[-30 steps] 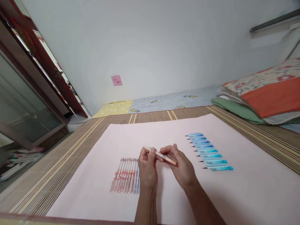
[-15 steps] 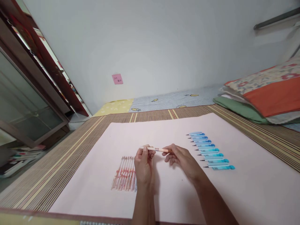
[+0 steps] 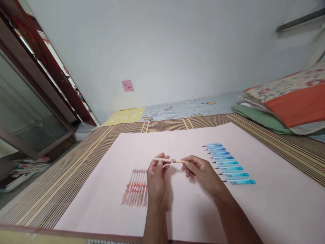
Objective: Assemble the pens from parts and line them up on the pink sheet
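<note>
A slim pen [image 3: 175, 161], whitish on the left and orange toward the right, is held level between both hands above a pale pink sheet [image 3: 101, 189]. My left hand [image 3: 156, 176] pinches its white end between thumb and fingers. At the orange end, the fingers of my right hand [image 3: 199, 171] are closed round it. Several clear and reddish pens [image 3: 135, 188] lie side by side left of my left hand, partly hidden by it. Several blue and turquoise pens [image 3: 228, 164] with dark thin tips form a slanting column right of my right hand.
Under the sheet is a striped mat [image 3: 71, 162]. Folded bedding [image 3: 297, 105] is stacked at the right. A pink note [image 3: 127, 85] sticks to the wall behind. A glass-panelled cabinet [image 3: 30, 112] and stacked papers [image 3: 22, 173] stand at the left.
My right hand has shifted slightly along the pen and turned, and more of the pen's middle shows. The pen has risen a little; both hands still hold it.
</note>
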{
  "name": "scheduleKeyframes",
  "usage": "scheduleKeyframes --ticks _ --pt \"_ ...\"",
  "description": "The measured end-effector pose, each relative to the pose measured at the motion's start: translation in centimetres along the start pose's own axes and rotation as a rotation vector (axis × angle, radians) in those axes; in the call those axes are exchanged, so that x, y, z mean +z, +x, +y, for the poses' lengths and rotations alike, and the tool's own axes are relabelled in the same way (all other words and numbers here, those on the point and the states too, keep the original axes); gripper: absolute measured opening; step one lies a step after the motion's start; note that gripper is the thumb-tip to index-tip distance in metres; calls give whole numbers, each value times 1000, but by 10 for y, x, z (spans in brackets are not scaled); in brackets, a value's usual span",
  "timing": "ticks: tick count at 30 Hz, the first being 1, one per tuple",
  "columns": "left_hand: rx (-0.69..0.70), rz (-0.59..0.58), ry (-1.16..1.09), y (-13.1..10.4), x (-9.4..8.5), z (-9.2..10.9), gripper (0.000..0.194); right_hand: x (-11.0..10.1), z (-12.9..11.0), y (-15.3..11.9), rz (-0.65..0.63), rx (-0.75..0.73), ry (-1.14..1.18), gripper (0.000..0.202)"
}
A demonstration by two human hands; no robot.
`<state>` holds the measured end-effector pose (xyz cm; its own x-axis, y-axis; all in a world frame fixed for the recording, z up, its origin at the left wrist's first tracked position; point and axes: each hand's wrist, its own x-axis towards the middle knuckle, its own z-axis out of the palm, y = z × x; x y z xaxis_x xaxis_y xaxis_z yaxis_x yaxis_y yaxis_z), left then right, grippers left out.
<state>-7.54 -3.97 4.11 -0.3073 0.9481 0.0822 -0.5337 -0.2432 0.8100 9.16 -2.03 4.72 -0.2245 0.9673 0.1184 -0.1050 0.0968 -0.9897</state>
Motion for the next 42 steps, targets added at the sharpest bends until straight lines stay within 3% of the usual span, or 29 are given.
scheduleKeyframes --ticks 9,12,18,24,29,36,42 --pt "-24 -145 146 -5 2 7 34 -7 -7 -7 -196 29 -180 38" --pt "-23 -168 182 -5 1 9 34 -7 -8 -8 -180 31 -180 38" --pt "-7 -42 181 -2 1 2 29 -3 -7 -7 -100 -58 -173 28" --pt "26 55 178 1 -2 -10 33 12 -15 -11 -73 -70 -320 14" --pt "20 108 184 0 1 -11 36 22 -16 -13 -50 -165 -432 18" --pt "-11 21 259 -4 2 -9 30 15 -8 -11 -48 -159 -432 37" --pt "-55 -149 218 -6 1 -2 34 3 -10 -11 -264 20 -306 50"
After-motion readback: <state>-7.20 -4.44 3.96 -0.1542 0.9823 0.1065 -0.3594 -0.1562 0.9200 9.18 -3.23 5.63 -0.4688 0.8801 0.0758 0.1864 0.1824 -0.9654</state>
